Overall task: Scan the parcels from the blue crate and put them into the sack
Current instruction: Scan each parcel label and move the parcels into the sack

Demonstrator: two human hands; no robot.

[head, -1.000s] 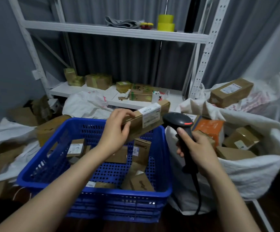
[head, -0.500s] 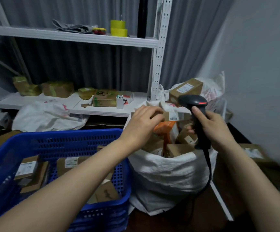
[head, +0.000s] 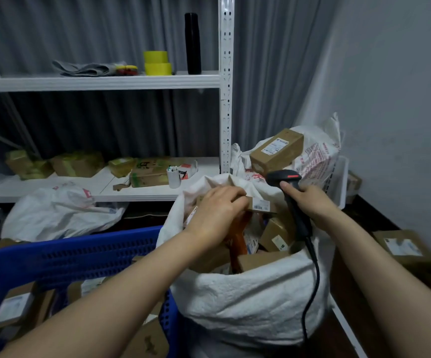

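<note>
2 hands meet over the open mouth of a white sack [head: 248, 301]: the left hand [head: 217, 210] curls its fingers round a small cardboard parcel [head: 259, 204], barcode label showing, held over the boxes heaped inside, while the right hand [head: 311, 200] grips the handle of a black barcode scanner [head: 285, 178], its cable trailing down the sack's front. Just beside the sack, on the left, stands the blue crate [head: 67, 257], with more labelled parcels [head: 15, 303] lying in it
</note>
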